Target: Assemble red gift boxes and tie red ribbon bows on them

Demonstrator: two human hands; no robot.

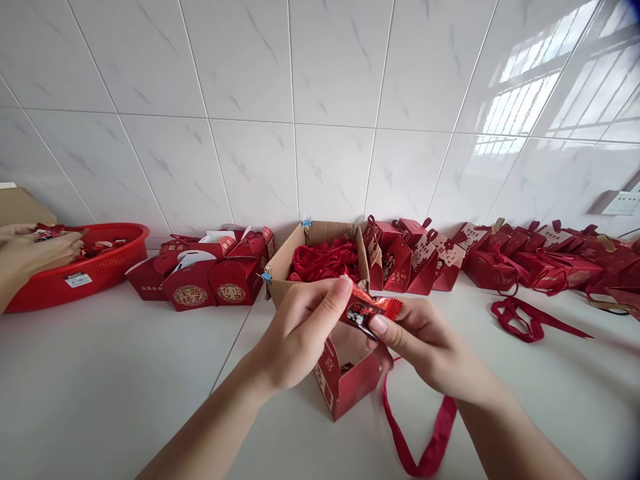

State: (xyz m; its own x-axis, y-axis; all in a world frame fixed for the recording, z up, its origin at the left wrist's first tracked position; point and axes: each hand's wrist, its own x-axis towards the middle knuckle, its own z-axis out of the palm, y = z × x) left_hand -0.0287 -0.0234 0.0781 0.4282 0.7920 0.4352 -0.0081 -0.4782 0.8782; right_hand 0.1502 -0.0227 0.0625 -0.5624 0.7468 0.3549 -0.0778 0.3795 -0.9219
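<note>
My left hand [310,327] and my right hand [420,340] pinch a red and dark wrapped candy [361,313] between them, thumbs on top. Right below it stands a red gift box [357,383] with its top open; something small and dark lies inside, too shadowed to name. My hands hide part of the box's rim. A red ribbon [420,460] trails from beside the box onto the table. Behind my hands is a cardboard box [285,257] holding a heap of red ribbons [327,260].
At left, another person's hands [40,253] are over a red plastic basket [100,270] of wrapped sweets. Several red boxes [190,290] stand beside it. More gift boxes [410,257] line the wall at right, near a loose ribbon [530,323]. Blue binder clips [267,275] grip the cardboard.
</note>
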